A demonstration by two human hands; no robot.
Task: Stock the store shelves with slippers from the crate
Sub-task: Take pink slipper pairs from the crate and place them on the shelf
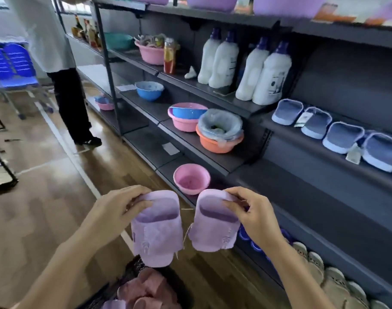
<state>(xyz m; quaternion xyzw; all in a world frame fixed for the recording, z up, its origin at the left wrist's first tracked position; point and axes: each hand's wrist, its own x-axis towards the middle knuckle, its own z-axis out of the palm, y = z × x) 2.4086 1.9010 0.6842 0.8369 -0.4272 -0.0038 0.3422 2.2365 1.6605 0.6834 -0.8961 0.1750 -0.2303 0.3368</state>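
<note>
Lilac slippers (157, 233) hang below my fingers, one pinched in my left hand (114, 210), one in my right hand (255, 215). I hold them apart to shelve each one, I think.

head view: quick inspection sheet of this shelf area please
surface: dark metal shelves, partly stocked; wooden floor.
job's things: left lilac slipper and right lilac slipper held apart above the crate, which holds pink slippers; blue slippers in a row on a shelf; beige slippers on the lowest shelf.
clutter: plastic basins and white bottles on the shelves.
hands: left hand pinches the left lilac slipper; right hand pinches the right lilac slipper.
cables: nothing seen.
surroundings: a person standing by the far shelves; blue chairs.
</note>
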